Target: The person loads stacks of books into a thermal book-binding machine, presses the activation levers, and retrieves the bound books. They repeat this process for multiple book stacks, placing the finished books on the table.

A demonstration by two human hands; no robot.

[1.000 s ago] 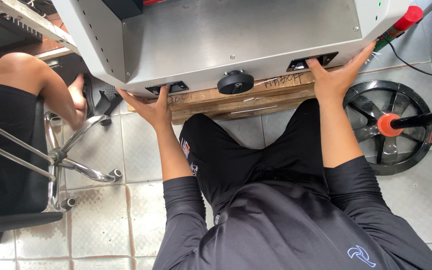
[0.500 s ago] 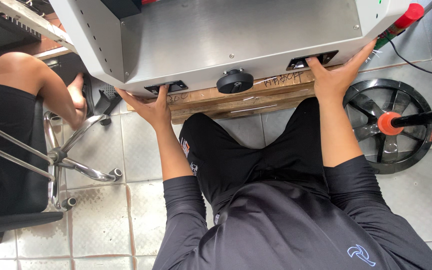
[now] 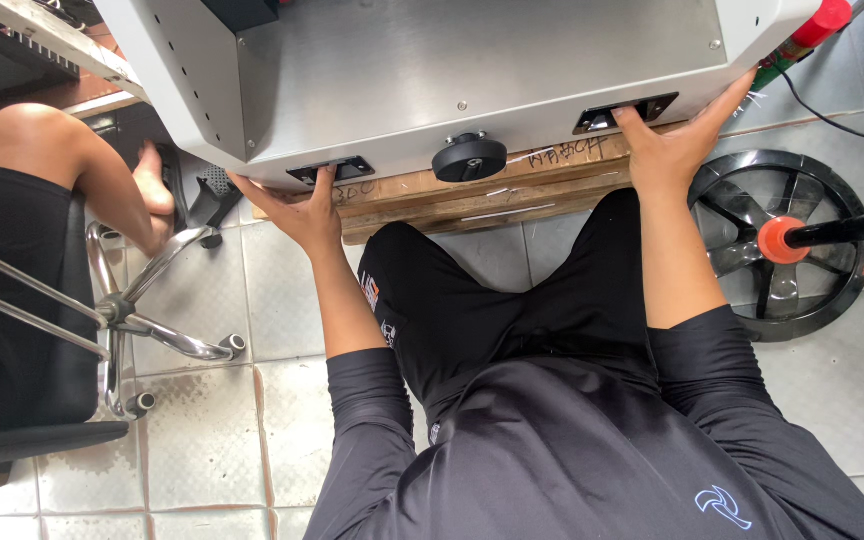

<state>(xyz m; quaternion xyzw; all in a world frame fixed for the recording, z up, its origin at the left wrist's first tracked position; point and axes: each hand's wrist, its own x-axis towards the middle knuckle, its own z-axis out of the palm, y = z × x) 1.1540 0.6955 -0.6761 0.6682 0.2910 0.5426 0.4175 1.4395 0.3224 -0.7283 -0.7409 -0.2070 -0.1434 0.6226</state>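
Metal cabinet (image 3: 472,70): my hands, left (image 3: 302,205) and right (image 3: 667,145), curl into its slot handles; chair (image 3: 102,320) left, fan wheel (image 3: 782,245) right.

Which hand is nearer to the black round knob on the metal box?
The left hand. It grips the recessed handle just left of the black knob, while the right hand holds the other handle farther off on the knob's right.

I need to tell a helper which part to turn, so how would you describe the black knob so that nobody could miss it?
Find the big grey metal box that the person grips with the left hand and right hand. Along its near bottom edge sit two flat black rectangular slots, with fingers hooked into each. The black knob sits between them, the only round, raised part on that edge.
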